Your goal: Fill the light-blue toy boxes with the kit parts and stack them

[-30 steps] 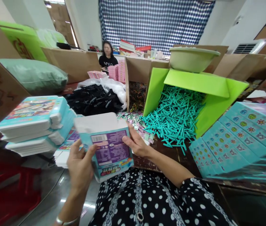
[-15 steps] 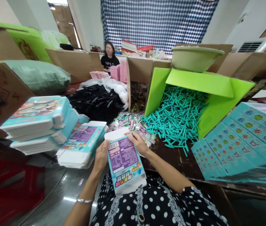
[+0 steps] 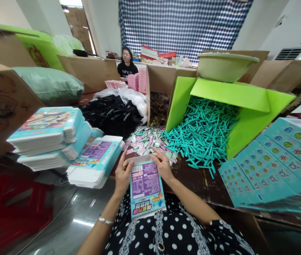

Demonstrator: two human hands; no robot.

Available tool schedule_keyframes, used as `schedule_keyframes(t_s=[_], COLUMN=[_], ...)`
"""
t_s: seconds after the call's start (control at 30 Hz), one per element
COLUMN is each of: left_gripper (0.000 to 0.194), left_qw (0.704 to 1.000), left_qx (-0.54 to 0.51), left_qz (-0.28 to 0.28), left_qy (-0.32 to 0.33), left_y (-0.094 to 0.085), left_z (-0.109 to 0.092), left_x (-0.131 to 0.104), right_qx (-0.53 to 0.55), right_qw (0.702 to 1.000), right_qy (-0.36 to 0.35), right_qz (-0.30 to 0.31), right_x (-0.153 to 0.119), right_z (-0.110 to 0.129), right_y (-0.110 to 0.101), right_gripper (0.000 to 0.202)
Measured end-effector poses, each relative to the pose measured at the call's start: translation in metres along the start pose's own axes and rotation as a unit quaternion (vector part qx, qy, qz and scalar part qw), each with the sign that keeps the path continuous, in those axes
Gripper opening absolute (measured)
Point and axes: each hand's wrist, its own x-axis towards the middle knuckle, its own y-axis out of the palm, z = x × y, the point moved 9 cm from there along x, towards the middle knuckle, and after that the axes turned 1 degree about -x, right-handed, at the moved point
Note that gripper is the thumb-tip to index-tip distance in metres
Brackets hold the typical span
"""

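Observation:
Between my two hands is a blue and purple printed cardboard box (image 3: 146,184), its near end against my lap. My left hand (image 3: 123,173) grips the box's upper left edge, thumb near the top corner. At the upper right corner, my right hand (image 3: 162,164) holds the other side, with fingers at the top flap. The far end shows a greyish flap or opening; what is inside cannot be seen. Just left of my left hand lies a stack of flat boxes (image 3: 97,159) of the same print. Beyond my hands, small pink and green packets (image 3: 149,140) are scattered.
A taller stack of flat boxes (image 3: 44,124) stands left. Teal pen-like sticks (image 3: 203,124) spill from a green carton (image 3: 256,120). Blue printed sheets (image 3: 269,166) lean at right. Black fabric items (image 3: 113,113) lie behind. A red stool (image 3: 14,209) stands lower left; a person (image 3: 127,65) sits opposite.
The box's far end has changed from a raised white flap to a greyish, lowered end. My hands have shifted along its upper edges, and the whole view has moved slightly.

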Motion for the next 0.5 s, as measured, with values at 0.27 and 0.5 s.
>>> schedule_keyframes(t_s=[0.27,0.5], left_gripper=[0.064,0.045], left_qw=[0.994,0.973], left_qx=[-0.007,0.008], left_qz=[0.102,0.224], left_qy=[-0.044,-0.063], left_y=[0.014,0.023], left_z=[-0.023,-0.056], left_x=[0.001,-0.001], right_qx=[0.011,-0.132], right_qw=[0.993,0.905], right_qy=[0.036,0.053], right_qz=[0.114,0.401], right_x=[0.007,0.003], right_z=[0.01,0.038], right_y=[0.0,0.019], right_gripper=[0.066,0.068])
